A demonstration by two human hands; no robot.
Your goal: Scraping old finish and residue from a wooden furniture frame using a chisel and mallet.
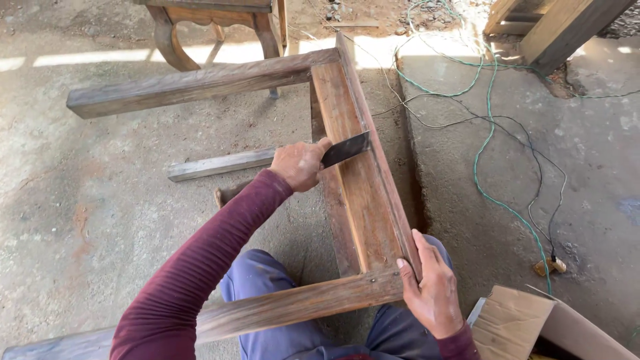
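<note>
Concrete floor (100, 200), dusty, with green cable (490, 143) trailing right. Wooden frame (363, 193) tipped across lap, far legs cut off. Left hand (300, 165), fingers curled tight on flat metal scraper (347, 149), handle hidden. Right hand (432, 288), fingers wrapped over frame corner. Cardboard box (520, 323) half cropped.

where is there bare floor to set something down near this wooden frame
Bare concrete floor lies left of the wooden frame, below the loose slat. Crowded right: cables, cardboard box.
</note>
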